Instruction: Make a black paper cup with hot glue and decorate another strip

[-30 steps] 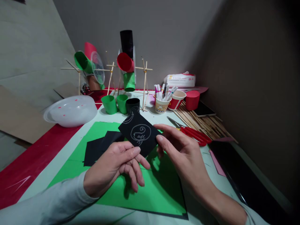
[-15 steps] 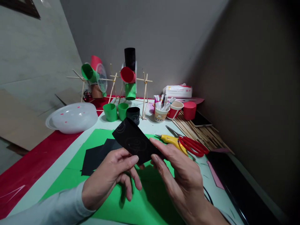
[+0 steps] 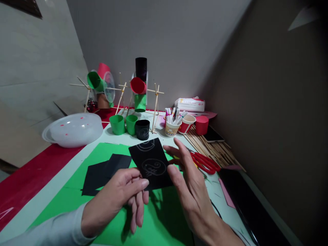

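My left hand (image 3: 120,198) pinches the near left corner of a black paper piece (image 3: 151,164) that bears pale spiral drawings. The piece is held above a green sheet (image 3: 164,222) on the table. My right hand (image 3: 187,191) is at the piece's right edge with its thumb against the paper and its fingers stretched out and apart. More black paper pieces (image 3: 102,172) lie flat on the green sheet to the left. Red-handled scissors (image 3: 205,162) lie just beyond my right fingers.
Behind stand green cups (image 3: 118,124), a black cup (image 3: 142,129), a stick frame with cups (image 3: 139,90), a cup of markers (image 3: 172,126), red cups (image 3: 202,124), a phone (image 3: 212,136) and a bundle of sticks (image 3: 217,150). A clear plastic lid (image 3: 73,129) lies left.
The black piece has tilted so that its drawn face shows flatter towards me. My right hand's fingers have opened out from their pinch. The view has shifted a little.
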The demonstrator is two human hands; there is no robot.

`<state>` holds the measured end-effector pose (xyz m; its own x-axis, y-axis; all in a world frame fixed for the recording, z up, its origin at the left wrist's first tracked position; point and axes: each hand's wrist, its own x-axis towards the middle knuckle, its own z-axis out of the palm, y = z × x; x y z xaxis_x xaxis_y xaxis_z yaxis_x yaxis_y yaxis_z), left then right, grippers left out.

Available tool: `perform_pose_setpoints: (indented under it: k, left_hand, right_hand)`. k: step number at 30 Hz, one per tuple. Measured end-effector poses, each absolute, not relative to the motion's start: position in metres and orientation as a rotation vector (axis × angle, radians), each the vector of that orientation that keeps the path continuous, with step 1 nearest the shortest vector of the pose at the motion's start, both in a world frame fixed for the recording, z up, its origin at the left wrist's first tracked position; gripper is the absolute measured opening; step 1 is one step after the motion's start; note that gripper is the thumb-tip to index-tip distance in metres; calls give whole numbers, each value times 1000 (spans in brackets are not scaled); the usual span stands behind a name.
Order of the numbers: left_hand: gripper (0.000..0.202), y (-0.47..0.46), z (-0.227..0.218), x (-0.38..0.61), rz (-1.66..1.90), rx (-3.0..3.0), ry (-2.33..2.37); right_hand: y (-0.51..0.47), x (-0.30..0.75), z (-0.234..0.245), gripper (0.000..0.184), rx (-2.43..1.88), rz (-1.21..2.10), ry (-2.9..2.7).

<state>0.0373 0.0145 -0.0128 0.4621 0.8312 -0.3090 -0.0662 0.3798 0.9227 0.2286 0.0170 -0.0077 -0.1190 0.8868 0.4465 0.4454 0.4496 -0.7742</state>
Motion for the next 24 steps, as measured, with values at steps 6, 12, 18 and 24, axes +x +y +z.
perform_pose_setpoints:
  k: [6,12,18,24]
  left_hand:
    - [32,7,-22,47,558,956,844]
    - [33,11,-21,42,484,1012,924]
    - [29,13,0,37,261,1229,1067]
    - [25,15,14,32,494,1763,1299]
  right_hand:
    - [10,226,5,68,-1151,822,-1868]
    - [14,229,6,70,-1176,1022,-1903]
    - [27,238,6,40,-1122,931,-1711]
    - [42,240,-1,8,-1077,1035,-1534]
